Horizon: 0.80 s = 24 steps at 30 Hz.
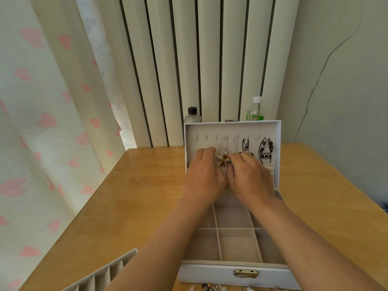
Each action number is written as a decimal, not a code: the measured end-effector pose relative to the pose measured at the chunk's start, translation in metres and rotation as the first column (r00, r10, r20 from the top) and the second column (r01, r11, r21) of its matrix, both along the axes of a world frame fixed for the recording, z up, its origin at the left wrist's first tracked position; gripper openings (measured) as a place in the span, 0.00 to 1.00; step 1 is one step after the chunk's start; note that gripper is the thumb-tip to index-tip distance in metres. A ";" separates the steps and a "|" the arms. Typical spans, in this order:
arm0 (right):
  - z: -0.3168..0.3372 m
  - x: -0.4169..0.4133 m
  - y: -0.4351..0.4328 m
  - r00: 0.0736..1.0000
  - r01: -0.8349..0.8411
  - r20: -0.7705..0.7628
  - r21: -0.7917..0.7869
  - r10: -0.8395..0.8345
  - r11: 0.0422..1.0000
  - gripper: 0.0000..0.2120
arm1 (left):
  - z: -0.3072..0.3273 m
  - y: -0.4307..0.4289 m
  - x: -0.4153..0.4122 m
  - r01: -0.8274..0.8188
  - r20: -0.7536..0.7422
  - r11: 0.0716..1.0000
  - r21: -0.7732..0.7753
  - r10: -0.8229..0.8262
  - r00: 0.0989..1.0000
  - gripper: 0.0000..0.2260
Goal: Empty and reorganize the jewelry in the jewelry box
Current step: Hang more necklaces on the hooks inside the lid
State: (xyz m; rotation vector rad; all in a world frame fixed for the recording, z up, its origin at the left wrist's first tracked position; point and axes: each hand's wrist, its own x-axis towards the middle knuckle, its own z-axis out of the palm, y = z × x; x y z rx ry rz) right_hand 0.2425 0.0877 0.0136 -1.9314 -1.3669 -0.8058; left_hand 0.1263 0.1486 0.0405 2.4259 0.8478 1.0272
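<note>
- Here, the jewelry box [235,276] stands open at the table's [136,185] near edge — lid upright.
- Right grip [249,175] pinches the star pendant [222,161] hanging in the lid.
- Left grip [203,173] — cannot tell whether it holds anything.

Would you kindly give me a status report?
Left hand at lid, grip hidden. Right hand pinches star pendant. Two necklaces hang alongside, untouched.

jewelry box [212,274]: pale grey, brass clasp [245,273] in front, open on worktop [136,185] | lid [231,128]: upright, beige lining, row of hooks | camera pendant [266,155] + black cord necklace [245,146]: hang on right hooks | star pendant [222,160]: brown-white, mid-lid, partly hidden | compartments [235,244]: beige grid in base | slotted tray [105,274]: on worktop, left of box | loose jewelry [212,287]: just in front of box
</note>
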 end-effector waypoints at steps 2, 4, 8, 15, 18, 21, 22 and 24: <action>-0.001 0.001 0.000 1.000 -0.001 -0.004 -0.010 0.001 1.000 0.08 | 0.001 0.001 0.003 0.000 -0.026 1.000 -0.002 0.000 1.000 0.23; -0.001 0.001 0.000 1.000 -0.005 -0.011 -0.018 0.005 1.000 0.08 | 0.000 0.001 0.006 0.003 -0.048 1.000 -0.014 -0.003 0.999 0.22; -0.001 0.002 0.000 1.000 -0.018 -0.018 -0.006 0.018 1.000 0.08 | 0.000 0.002 0.009 -0.015 -0.071 0.999 -0.040 0.012 0.997 0.19; 0.004 0.000 -0.001 0.997 0.004 -0.073 0.051 0.000 0.999 0.10 | 0.005 0.013 0.015 -0.118 0.062 0.992 0.044 0.115 0.991 0.09; 0.010 0.000 0.003 0.991 0.022 -0.136 0.073 -0.012 0.997 0.08 | 0.012 0.019 0.020 -0.173 0.073 0.982 0.075 0.167 0.983 0.10; 0.024 0.004 0.009 0.976 0.065 -0.214 0.105 -0.042 0.992 0.06 | 0.019 0.023 0.027 -0.209 0.059 0.978 0.020 0.207 0.976 0.10; 0.029 0.005 0.012 0.970 0.074 -0.238 0.112 -0.046 0.991 0.07 | 0.020 0.025 0.030 -0.212 0.069 0.977 0.001 0.211 0.975 0.10; 0.037 0.008 0.018 0.963 0.071 -0.267 0.119 -0.037 0.990 0.06 | 0.023 0.026 0.034 -0.215 0.090 0.976 -0.031 0.217 0.972 0.10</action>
